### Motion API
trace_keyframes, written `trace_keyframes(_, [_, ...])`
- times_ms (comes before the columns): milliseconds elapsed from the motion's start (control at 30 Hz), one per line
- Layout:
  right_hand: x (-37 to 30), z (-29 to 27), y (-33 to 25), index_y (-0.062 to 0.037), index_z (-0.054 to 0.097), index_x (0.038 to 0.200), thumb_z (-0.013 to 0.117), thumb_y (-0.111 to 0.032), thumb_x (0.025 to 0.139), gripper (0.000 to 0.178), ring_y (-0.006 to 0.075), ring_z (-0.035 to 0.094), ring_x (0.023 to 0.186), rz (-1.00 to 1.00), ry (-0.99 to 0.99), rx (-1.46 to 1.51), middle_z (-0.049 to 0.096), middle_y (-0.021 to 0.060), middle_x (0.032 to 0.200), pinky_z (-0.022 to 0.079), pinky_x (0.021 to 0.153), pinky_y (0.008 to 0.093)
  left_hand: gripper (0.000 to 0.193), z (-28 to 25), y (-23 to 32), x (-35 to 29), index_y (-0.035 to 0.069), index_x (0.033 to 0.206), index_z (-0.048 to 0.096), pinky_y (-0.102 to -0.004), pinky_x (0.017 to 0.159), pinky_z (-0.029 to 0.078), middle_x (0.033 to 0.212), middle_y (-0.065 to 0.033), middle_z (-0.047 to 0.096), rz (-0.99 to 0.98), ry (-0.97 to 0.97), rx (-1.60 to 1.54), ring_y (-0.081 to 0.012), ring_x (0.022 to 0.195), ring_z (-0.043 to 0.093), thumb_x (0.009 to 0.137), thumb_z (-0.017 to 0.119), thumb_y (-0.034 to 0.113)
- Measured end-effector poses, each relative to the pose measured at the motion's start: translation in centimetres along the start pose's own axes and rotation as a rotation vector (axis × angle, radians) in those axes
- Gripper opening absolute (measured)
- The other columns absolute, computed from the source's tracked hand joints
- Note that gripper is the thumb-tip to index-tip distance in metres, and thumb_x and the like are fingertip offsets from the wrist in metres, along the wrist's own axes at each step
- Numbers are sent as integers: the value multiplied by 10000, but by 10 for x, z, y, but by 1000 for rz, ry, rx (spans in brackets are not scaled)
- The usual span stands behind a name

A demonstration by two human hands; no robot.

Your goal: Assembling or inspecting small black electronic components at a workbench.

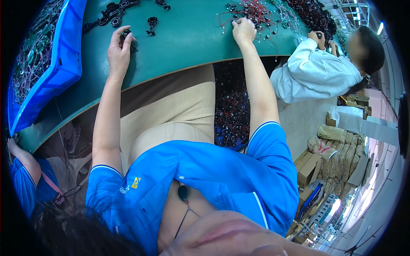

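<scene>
My left hand (118,53) is closed around a small black plastic part (125,35), held just above the green table. It looks like the black round-headed parts nearby, though my fingers cover most of it. My right hand (244,31) reaches to the near edge of a heap of small components with red wires (258,12). Its fingers are curled together, and whatever they pinch is hidden. Between the hands, toward the far side, a single black part with a ring-shaped head (151,24) lies on the table.
More black parts (114,13) lie at the far left. A blue bin (68,55) of wired green pieces stands left on the green table (183,38). Below the table's edge is a container of wired components (232,106). Co-workers sit at right (316,70) and lower left (27,179).
</scene>
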State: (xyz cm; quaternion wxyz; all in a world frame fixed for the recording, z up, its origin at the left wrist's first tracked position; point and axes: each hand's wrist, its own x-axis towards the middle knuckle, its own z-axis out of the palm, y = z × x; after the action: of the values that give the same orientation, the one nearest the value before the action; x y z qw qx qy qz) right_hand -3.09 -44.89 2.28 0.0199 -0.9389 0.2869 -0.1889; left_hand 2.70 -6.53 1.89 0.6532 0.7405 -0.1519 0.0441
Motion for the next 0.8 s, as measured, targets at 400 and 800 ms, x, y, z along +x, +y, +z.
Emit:
trace_keyframes(400, [-113,-26,-57,-46,578,922,620,-200,889,163,189,541,768,-154,129,735,595,68,853,425,737,304,271,6,0,-6,119,1221,557,-192,544,371,842,-14,651,126,49,57,-71,603,462,953,544,148])
trace_keyframes(800, [-185,-69,-124,-4,541,978,571,-124,944,129,56,444,597,167,-417,1629,527,11,716,352,535,168,215,30,49,-76,12,1101,606,-208,610,478,871,-81,644,43,-212,-140,-114,667,588,898,540,-12])
